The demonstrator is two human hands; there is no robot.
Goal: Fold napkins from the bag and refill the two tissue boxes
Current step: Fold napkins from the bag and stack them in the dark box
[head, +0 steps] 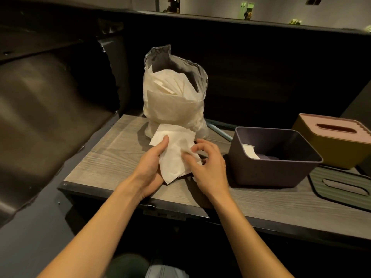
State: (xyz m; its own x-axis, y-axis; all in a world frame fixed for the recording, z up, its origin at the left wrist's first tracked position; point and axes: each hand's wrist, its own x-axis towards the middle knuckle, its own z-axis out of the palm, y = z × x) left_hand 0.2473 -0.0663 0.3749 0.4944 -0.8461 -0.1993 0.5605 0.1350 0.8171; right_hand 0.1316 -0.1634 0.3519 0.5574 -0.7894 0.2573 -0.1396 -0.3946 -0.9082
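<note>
Hands (152,163) (208,165) gripping soft crinkled napkins (176,149), woodgrain table (112,157)

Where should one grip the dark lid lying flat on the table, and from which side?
Grip the dark lid by its long near edge, coming from the front. It lies flat beside the purple box, so only the rim offers a hold; this is a judgement.

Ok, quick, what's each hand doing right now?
Left hand: holds the white paper napkins, thumb on top.
Right hand: fingers curled, pinching the napkins' near edge.
</note>
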